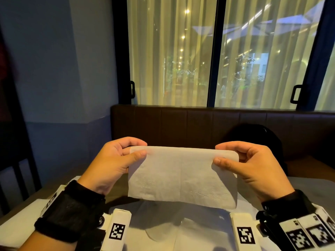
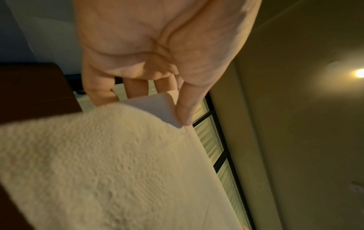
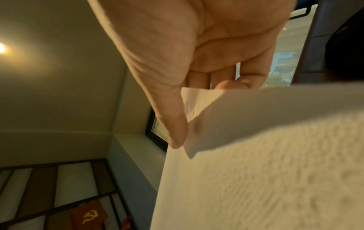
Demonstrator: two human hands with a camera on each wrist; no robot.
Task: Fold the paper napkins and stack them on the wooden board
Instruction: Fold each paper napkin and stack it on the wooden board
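A white paper napkin (image 1: 182, 176) hangs in the air above the table, folded over along its top edge, its textured sheet (image 2: 98, 171) filling the wrist views (image 3: 265, 179). My left hand (image 1: 135, 150) pinches the top left corner between thumb and fingers. My right hand (image 1: 222, 153) pinches the top right corner the same way. In the left wrist view the left hand (image 2: 167, 109) has its thumb on the corner; in the right wrist view the right hand (image 3: 189, 118) does likewise. More white napkins (image 1: 163, 230) lie flat on the table below. No wooden board is visible.
A dark brown padded bench back (image 1: 199, 122) runs behind the table, with a black bag (image 1: 257, 140) on the seat at right. Curtained windows (image 1: 174, 51) stand beyond. A blue wall (image 1: 54, 69) is at left. Another white sheet (image 1: 18, 220) lies at the table's left.
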